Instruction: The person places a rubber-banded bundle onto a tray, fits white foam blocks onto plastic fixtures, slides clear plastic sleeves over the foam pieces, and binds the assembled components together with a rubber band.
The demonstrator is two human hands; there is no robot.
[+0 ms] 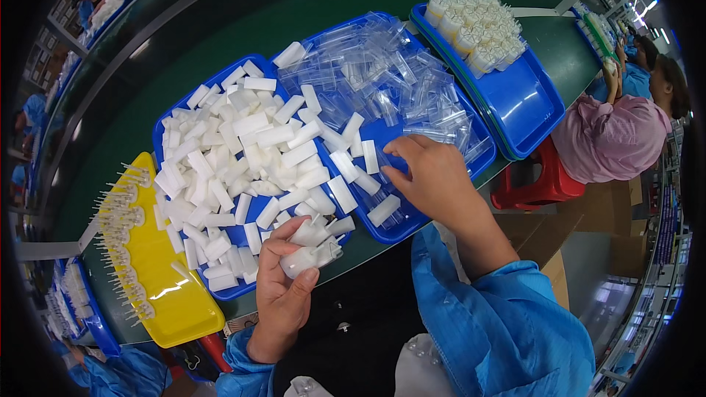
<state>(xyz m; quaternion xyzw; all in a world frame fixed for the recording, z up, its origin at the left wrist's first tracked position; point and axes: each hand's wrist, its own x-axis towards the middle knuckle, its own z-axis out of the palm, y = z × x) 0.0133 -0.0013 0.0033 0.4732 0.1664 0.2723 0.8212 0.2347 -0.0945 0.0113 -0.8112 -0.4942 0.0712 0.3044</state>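
My left hand (287, 298) is closed around several white foam-like blocks (298, 261), and clear plastic shows at their right ends. It is just in front of a blue tray (228, 292) heaped with loose white rectangular blocks (246, 136). Over the blue tray to the right (482, 151), my right hand (434, 176) is apart at thumb and index finger, with nothing plainly visible between them. That tray carries a pile of clear plastic sleeves (368, 66). Several white blocks lie along its left side, close to my right fingertips.
At the left, a yellow tray (184, 305) bears rows of thin pins on pale bases (125, 224). Stacked blue trays (533, 106) at the right hold upright white and clear pieces (478, 29). A person in pink (610, 136) sits beyond, near a red stool (540, 184).
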